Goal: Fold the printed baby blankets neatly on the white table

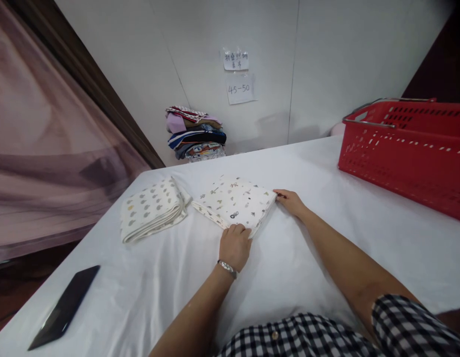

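A folded white cloth [239, 201] with small grey, brown and green prints lies flat in the middle of the white-covered table. My left hand [235, 245], with a silver bracelet at the wrist, has its fingers curled over the cloth's near edge. At the cloth's right corner, my right hand [289, 201] pinches the layers between thumb and fingers. To the left rests a second folded white cloth [151, 208] with rows of grey prints, untouched by either hand.
A red plastic basket [404, 158] with a metal handle stands at the right. Against the wall is a stack of folded fabrics [196, 134]. A dark flat object [66, 305] lies near the table's left edge, beside a pink curtain [47, 124]. Two paper signs [242, 89] hang above.
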